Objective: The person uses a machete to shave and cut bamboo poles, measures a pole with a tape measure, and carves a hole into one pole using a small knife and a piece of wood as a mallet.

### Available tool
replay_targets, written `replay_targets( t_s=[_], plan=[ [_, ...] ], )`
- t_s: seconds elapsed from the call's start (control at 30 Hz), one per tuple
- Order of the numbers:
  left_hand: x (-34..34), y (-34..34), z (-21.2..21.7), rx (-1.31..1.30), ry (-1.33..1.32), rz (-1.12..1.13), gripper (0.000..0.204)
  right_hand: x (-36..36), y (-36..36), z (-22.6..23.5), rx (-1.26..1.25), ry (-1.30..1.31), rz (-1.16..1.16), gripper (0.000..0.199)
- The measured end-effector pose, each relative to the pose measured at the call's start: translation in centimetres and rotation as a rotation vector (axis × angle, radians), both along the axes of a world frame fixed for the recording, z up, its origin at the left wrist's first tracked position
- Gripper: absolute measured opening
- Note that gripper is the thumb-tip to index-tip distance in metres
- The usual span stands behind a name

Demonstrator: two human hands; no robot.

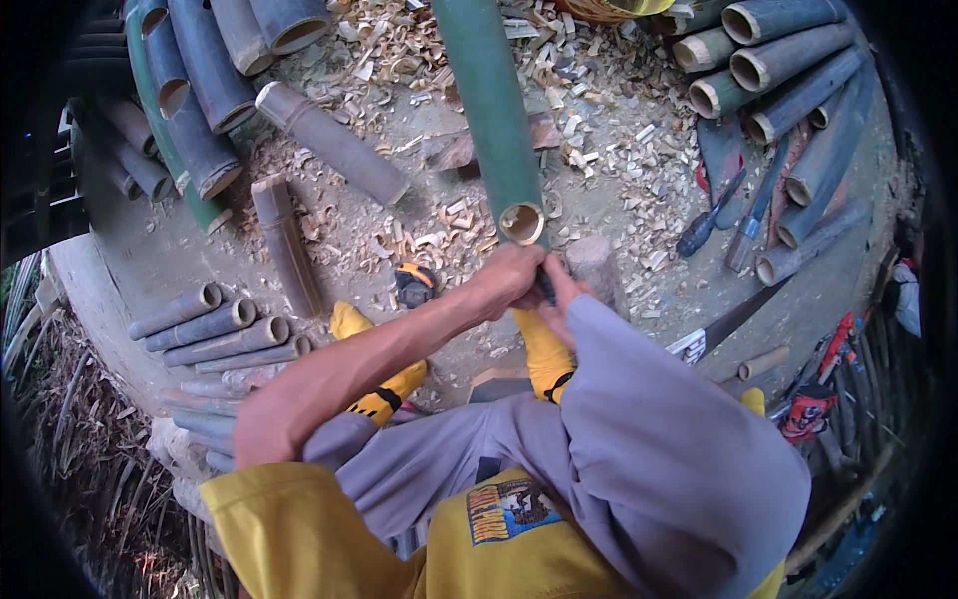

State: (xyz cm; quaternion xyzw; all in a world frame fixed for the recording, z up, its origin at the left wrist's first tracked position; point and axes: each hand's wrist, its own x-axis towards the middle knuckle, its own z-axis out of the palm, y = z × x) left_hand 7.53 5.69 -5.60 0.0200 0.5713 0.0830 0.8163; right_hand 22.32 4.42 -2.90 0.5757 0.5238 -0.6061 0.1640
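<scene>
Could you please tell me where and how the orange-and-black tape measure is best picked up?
Probably around the sides of the compact tape measure, coming from above with the left hand: it sits uncovered on the ground, on that hand's side of the green bamboo pole.

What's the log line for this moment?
left hand: at green bamboo tube's near end | right hand: beside left hand | dark object: between hands, mostly hidden | tape measure: left of hands
</scene>
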Motion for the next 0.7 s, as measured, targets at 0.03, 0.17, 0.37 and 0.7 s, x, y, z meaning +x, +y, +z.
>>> replay_targets(
  t_s=[0.03, 0.17, 0.37, 0.7],
  plan=[
    [0.5, 0.4, 0.0, 0.026, 0.003, 0.013, 0.033, 0.6, 0.2, -0.3, 0.074, -0.031, 0.074, 0.056],
    [3.0, 1.0, -0.5, 0.155, 0.038, 0.225, 0.032, 3.0, 5.7, 0.1, 0.408, -0.003, 0.480, 0.047],
    [4.9, 0.2, 0.3, 0.206, -0.314, 1.119, 0.034, -0.5, 14.1, 2.7, 0.675, 0.018, 1.176, 0.031],
    [3.7, 0.5, -1.9, 0.198, -0.465, 1.050, 0.031, -1.6, 13.4, 0.7, 0.779, 0.116, 0.994, 0.027]
  ],
)
